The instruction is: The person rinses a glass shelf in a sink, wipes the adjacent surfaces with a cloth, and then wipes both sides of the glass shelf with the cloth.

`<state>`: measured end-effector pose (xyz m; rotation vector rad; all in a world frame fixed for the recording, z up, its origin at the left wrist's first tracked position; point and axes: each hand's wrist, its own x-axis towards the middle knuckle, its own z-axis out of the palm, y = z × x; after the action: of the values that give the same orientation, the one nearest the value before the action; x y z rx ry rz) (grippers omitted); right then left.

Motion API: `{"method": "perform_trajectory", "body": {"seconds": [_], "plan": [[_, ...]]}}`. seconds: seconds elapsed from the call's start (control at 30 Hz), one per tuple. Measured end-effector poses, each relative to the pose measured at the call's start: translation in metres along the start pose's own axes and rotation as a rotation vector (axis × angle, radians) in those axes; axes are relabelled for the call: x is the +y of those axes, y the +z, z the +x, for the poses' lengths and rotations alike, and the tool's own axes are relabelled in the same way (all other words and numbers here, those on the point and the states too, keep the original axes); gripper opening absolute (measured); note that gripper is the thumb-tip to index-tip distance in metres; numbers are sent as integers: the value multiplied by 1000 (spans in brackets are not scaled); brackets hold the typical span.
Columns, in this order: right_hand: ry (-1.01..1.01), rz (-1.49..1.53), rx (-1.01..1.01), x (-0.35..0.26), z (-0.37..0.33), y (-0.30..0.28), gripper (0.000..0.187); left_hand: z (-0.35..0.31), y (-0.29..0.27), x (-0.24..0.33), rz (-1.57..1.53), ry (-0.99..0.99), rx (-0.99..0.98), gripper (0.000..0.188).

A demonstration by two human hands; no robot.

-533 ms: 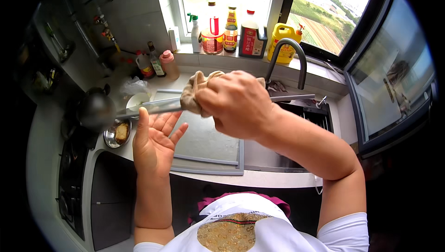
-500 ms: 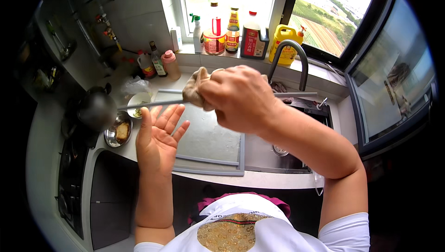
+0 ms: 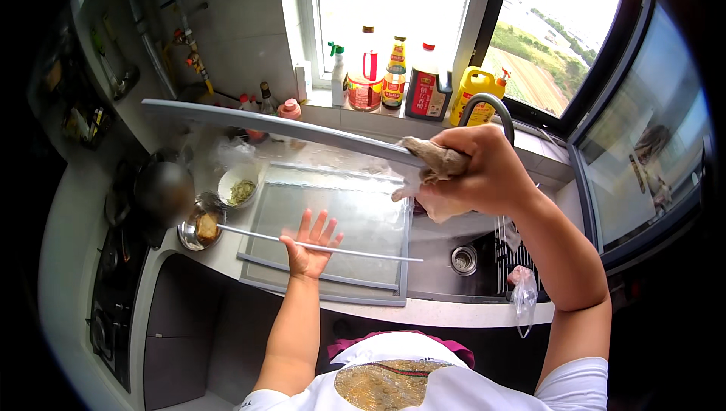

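A clear panel with a grey strip (image 3: 280, 125) along its far edge and a thin pale strip (image 3: 370, 254) along its near edge is held up, tilted, above the counter. My right hand (image 3: 484, 173) is closed around a crumpled beige cloth (image 3: 442, 160) at the panel's right end. My left hand (image 3: 308, 254) has its fingers spread, with the thin strip crossing in front of it; its exact contact with the panel is hard to see. Beneath lies another grey-framed clear panel (image 3: 355, 275), flat on the counter.
A sink (image 3: 431, 271) with a black tap (image 3: 499, 108) lies to the right. At left are a metal bowl with food (image 3: 185, 233), a white bowl of greens (image 3: 240, 192) and a dark pan (image 3: 162, 184). Bottles (image 3: 367, 86) line the sill; an open window sash (image 3: 635, 139) juts in.
The panel has turned from nearly edge-on to showing its face. My right hand has moved right with the cloth; my left hand has shifted right and nearer me.
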<state>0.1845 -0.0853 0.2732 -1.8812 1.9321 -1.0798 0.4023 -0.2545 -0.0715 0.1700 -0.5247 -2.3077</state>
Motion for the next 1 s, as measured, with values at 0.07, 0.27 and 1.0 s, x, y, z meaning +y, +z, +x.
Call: {"method": "perform_trajectory", "body": {"seconds": [0.07, 0.27, 1.0], "plan": [[63, 108, -25, 23, -8, -5, 29, -13, -7, 2, 26, -56, -216, 47], [212, 348, -82, 75, -20, -27, 31, -66, 15, 10, -39, -54, -327, 36], [-460, -773, 532, 75, 43, 97, 48, -100, 31, -4, 12, -83, 118, 29]]}}
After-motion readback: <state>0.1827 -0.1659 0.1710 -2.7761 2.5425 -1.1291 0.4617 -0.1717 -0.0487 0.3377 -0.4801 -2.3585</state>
